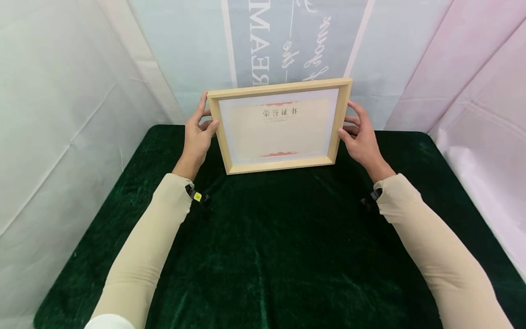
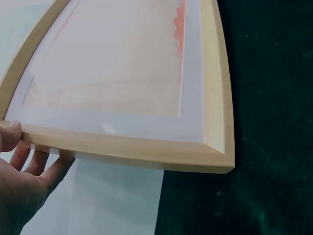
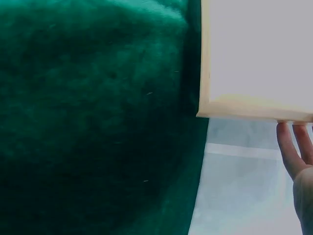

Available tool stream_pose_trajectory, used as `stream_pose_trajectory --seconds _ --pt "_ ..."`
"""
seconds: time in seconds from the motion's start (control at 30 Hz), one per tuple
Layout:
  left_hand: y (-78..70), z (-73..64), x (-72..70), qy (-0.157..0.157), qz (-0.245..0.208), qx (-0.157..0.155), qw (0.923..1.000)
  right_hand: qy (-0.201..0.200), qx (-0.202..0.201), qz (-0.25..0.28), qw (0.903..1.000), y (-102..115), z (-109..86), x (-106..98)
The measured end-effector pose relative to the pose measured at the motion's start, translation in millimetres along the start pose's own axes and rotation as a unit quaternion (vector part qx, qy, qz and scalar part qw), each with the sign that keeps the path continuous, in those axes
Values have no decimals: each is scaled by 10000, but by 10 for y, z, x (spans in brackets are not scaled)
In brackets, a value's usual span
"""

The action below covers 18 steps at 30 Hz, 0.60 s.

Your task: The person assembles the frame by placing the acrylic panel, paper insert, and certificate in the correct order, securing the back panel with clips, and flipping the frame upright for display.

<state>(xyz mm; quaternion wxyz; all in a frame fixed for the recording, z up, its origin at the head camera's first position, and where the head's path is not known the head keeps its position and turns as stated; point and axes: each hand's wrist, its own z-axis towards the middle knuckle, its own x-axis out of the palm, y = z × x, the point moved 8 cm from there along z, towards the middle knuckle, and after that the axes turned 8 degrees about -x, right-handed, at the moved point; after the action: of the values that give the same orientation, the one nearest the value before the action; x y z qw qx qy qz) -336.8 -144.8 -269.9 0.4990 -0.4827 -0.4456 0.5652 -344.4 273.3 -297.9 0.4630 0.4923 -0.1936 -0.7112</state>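
Observation:
A light wooden picture frame (image 1: 279, 88), holding a certificate (image 1: 279, 135) with red trim, is held tilted at the far side of the table. My left hand (image 1: 199, 137) grips its left side, and in the left wrist view the thumb lies on the front face with the fingers (image 2: 38, 162) behind. On the opposite side, my right hand (image 1: 362, 139) holds the right edge between thumb and fingers. Only part of that hand shows in the right wrist view, its fingertips (image 3: 283, 129) touching the frame's side (image 3: 244, 111). The frame's back is hidden.
Dark green velvet cloth (image 1: 263, 237) covers the table. A pale blue backdrop (image 1: 197, 41) with mirrored white lettering hangs behind it. White fabric (image 1: 53, 114) stands on the left, and pinkish white fabric (image 1: 481, 91) on the right.

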Motion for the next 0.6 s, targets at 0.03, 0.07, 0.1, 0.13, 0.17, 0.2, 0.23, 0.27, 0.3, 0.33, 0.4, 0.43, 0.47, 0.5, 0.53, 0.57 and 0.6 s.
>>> stream_pose_trajectory --seconds 0.03,0.07,0.1,0.13,0.17,0.2,0.23,0.27,0.3,0.33,0.4,0.43,0.47,0.5,0.53,0.57,0.6 --pt "11 10 11 21 26 -58 10000 31 38 -12 10000 -18 -14 5" --pt "15 17 24 42 77 -83 9999 45 79 -32 10000 -36 -29 6" --pt "17 24 32 48 104 -101 9999 52 117 -33 9999 -51 -45 5" --pt "9 22 40 49 133 -98 9999 51 125 -32 9999 -58 -65 -1" --pt "2 19 47 46 161 -110 9998 46 126 -36 9999 -62 -84 -8" --pt "-4 16 51 42 182 -124 9997 48 119 -37 9999 -62 -102 -14" --pt "-8 12 56 47 215 -142 9997 45 102 -41 9999 -59 -122 -22" --pt "-8 6 58 51 235 -184 9995 45 86 -35 9999 -54 -141 -29" --pt "-3 0 61 61 246 -229 9994 54 69 -26 10000 -43 -164 -37" --pt "1 -7 66 86 258 -271 9993 71 50 -13 10000 -32 -188 -43" --pt "12 -23 75 138 320 -347 9988 86 25 49 9999 6 -241 -63" --pt "16 -31 81 166 334 -356 9987 89 5 99 9999 36 -268 -75" --pt "21 -38 85 185 333 -364 9986 96 -20 141 9999 74 -297 -86" --pt "25 -49 88 203 332 -366 9986 107 -58 178 9998 118 -326 -95" --pt "26 -60 91 211 353 -362 9985 120 -105 201 9997 162 -357 -103" --pt "26 -72 94 216 390 -352 9984 126 -149 233 9995 205 -389 -111" --pt "26 -86 97 227 417 -345 9983 136 -194 243 9994 244 -421 -118"
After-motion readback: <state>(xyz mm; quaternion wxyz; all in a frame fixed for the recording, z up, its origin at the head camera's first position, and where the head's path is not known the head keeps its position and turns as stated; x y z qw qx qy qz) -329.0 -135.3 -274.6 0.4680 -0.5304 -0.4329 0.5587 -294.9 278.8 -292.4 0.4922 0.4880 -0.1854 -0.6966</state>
